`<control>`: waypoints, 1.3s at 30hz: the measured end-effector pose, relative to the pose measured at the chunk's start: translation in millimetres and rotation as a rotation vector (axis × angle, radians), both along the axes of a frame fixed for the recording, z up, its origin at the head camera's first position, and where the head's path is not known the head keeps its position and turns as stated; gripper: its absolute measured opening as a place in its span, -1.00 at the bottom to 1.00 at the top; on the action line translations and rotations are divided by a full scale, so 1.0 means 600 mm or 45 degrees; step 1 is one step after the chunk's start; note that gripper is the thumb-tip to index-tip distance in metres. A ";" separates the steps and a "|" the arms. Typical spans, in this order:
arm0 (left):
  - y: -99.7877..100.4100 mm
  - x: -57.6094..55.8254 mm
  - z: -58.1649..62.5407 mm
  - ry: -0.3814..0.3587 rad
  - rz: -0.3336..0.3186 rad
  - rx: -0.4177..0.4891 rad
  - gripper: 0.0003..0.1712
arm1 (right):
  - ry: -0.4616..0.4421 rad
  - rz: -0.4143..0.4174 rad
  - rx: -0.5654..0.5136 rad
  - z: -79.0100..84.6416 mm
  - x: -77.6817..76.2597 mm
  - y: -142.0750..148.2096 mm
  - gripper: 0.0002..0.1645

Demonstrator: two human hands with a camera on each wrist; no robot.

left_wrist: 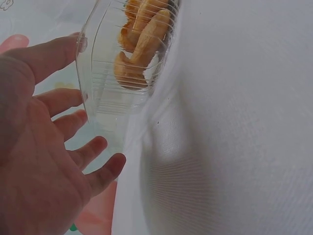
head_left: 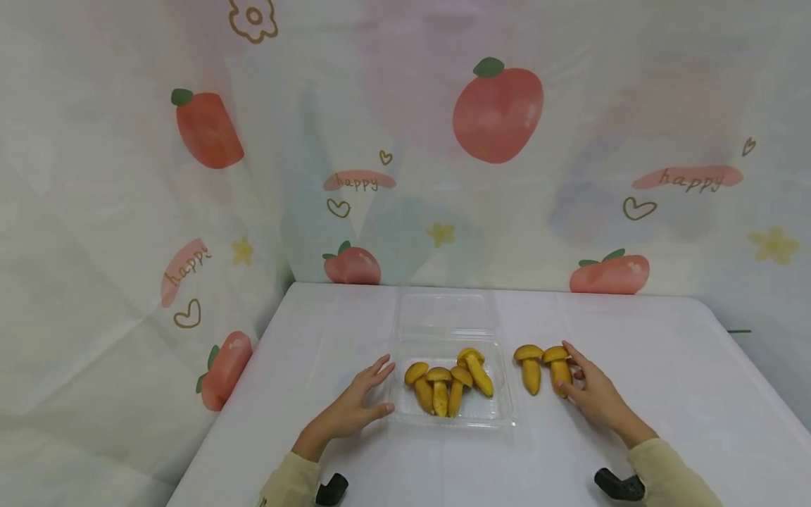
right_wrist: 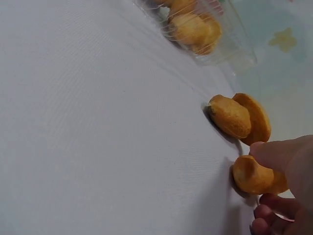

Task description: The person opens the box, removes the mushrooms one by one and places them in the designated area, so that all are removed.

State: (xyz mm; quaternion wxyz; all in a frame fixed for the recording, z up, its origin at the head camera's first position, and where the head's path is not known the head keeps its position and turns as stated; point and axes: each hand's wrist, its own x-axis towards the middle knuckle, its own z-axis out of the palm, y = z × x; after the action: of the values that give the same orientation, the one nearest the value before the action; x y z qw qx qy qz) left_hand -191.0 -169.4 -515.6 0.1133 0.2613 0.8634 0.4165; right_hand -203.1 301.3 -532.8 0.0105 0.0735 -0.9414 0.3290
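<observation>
My right hand is at a yellow-brown toy mushroom on the table, thumb against its stem and fingers along its other side. In the right wrist view the thumb overlaps the upper side of that mushroom. A second mushroom lies just left of it, cap away from me. Several more mushrooms lie in a clear plastic clamshell box with its lid folded back. Fingers spread, my left hand touches the box's left wall, as the left wrist view shows.
A white cloth covers the table. Behind the box its transparent lid lies flat toward the back edge. A printed curtain with fruit and lettering hangs behind and to the left. Dark straps show near both sleeves.
</observation>
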 end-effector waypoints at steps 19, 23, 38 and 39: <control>0.000 0.003 0.006 -0.035 0.012 0.036 -0.15 | -0.022 0.006 0.129 0.073 0.026 -0.003 -0.04; 0.001 0.003 0.006 -0.044 0.012 0.036 -0.15 | 0.013 0.012 0.111 0.086 0.031 -0.012 -0.06; 0.001 0.002 0.002 -0.029 0.016 0.016 -0.15 | 0.131 0.070 -0.034 0.114 0.048 -0.069 -0.14; 0.001 0.002 0.002 -0.027 0.016 0.016 -0.15 | 0.129 0.071 -0.043 0.116 0.050 -0.074 -0.15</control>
State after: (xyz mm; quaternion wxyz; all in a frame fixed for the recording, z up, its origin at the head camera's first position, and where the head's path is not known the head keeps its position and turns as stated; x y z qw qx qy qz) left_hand -189.9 -168.9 -514.6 0.1183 0.2521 0.8611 0.4254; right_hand -173.3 256.9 -463.1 0.0501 0.1162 -0.9315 0.3410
